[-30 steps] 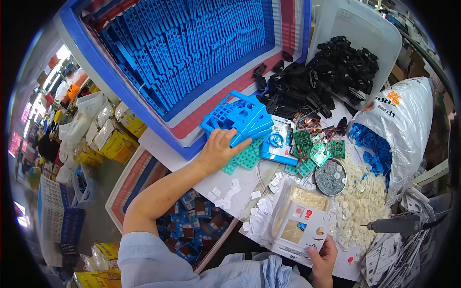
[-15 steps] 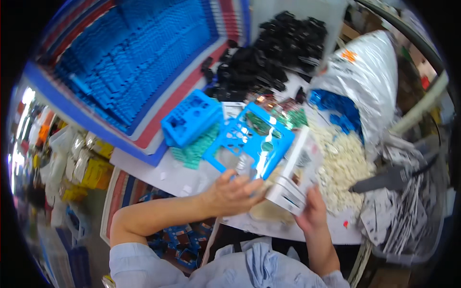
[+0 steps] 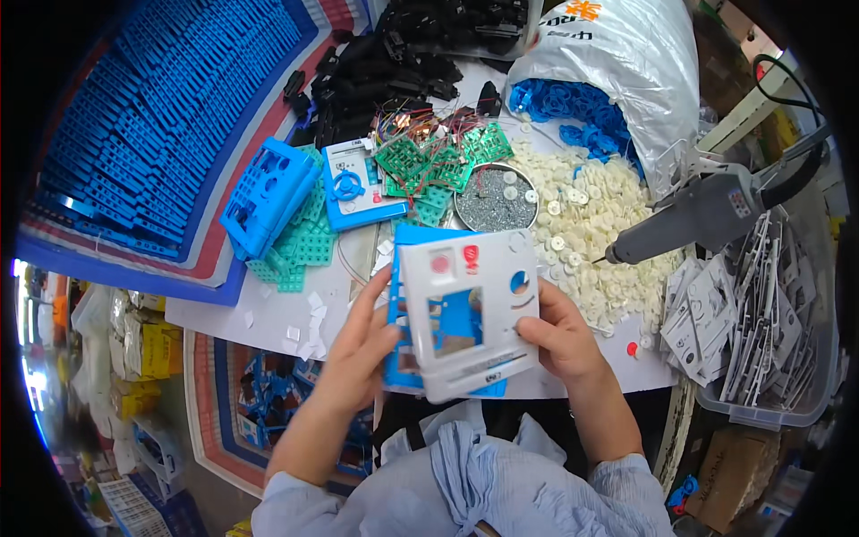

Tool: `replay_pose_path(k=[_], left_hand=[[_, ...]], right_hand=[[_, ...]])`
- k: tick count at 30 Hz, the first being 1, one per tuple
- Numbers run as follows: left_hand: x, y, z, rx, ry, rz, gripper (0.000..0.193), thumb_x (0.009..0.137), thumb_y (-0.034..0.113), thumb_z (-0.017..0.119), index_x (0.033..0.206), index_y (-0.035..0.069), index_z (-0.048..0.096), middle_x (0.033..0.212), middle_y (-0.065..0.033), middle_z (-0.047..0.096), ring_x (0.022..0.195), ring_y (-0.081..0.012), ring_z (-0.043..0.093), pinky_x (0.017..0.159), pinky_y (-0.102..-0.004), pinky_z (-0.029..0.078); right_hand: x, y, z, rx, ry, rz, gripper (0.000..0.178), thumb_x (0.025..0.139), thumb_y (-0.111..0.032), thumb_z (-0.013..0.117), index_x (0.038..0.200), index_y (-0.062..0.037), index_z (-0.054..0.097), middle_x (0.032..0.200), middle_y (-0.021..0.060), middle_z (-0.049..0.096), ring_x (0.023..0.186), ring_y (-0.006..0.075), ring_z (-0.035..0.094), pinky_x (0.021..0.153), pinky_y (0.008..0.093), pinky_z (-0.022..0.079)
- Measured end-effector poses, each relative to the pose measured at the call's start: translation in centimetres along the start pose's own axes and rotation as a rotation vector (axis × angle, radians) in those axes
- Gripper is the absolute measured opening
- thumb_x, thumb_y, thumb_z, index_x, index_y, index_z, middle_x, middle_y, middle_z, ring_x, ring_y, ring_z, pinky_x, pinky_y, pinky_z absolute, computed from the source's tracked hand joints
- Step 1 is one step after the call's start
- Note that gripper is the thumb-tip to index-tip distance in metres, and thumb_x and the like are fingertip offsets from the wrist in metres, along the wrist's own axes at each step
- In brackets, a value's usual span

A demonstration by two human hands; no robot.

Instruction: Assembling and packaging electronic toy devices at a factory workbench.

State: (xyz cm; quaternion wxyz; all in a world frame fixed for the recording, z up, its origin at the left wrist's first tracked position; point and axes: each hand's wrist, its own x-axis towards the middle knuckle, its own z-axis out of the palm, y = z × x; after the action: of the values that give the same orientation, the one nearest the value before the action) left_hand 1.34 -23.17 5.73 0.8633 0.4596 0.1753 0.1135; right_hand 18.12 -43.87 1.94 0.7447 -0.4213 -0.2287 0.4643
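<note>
My right hand (image 3: 565, 345) grips the right edge of a white plastic front panel (image 3: 508, 327), thumb on its face. The panel has a square window, a round hole and red marks near its top. Behind it lies a blue plastic casing (image 3: 422, 234), partly covered by the panel. My left hand (image 3: 360, 345) closes on the left edge of the casing. The two parts overlap; whether they are joined I cannot tell. Beyond them, a white-and-blue panel (image 3: 358, 179) and another blue casing (image 3: 264, 192) rest on green keypad pieces (image 3: 304, 237).
A striped bin of blue casings (image 3: 170, 116) stands at left. Black parts (image 3: 376, 80), wired circuit boards (image 3: 407, 161) and a tin of screws (image 3: 497, 201) lie beyond. At right are cream discs (image 3: 568, 242), a grey electric screwdriver (image 3: 684, 228), a silvery bag (image 3: 617, 54) and white panels (image 3: 707, 313).
The blue casing has come in from beyond my hands to sit behind the white panel. My left hand now grips it, and the white panel has turned face up.
</note>
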Motion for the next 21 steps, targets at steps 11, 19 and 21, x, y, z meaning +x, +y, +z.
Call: replay_pose_path(k=[11,19,21], left_hand=[[0.6,-7.9,0.1,0.306,0.239,0.243,0.05,0.099,0.006,0.053,0.145,0.001,0.034,0.134,-0.013,0.054,0.117,-0.0196,0.057,0.101,-0.0356,0.047],[-0.2,-6.4,-0.7,0.205,0.207,0.09,0.047,0.101,0.009,0.051,0.145,0.0,0.036,0.132,-0.0142,0.057,0.118,-0.0213,0.06,0.098,-0.0374,0.05],[-0.5,-6.2,-0.4,0.225,0.196,0.079,0.047,0.101,0.009,0.051,0.145,0.0,0.036,0.132,-0.0143,0.057,0.118,-0.0213,0.06,0.098,-0.0374,0.05]], right_hand=[[-0.4,3.4,3.2,-0.466,0.287,-0.276,0.076,0.093,-0.008,0.064,0.155,-0.0004,0.021,0.146,0.0187,0.041,0.138,0.026,0.039,0.114,0.038,0.03],[-1.6,2.3,3.3,-0.152,0.137,-0.136,0.093,0.088,0.003,0.065,0.158,-0.0025,0.004,0.15,0.0158,0.035,0.135,0.0218,0.043,0.111,0.0346,0.036],[-1.7,2.6,3.5,-0.169,0.149,-0.168,0.092,0.087,0.004,0.062,0.158,-0.0023,0.005,0.152,0.0162,0.032,0.138,0.0222,0.039,0.113,0.0354,0.033]])
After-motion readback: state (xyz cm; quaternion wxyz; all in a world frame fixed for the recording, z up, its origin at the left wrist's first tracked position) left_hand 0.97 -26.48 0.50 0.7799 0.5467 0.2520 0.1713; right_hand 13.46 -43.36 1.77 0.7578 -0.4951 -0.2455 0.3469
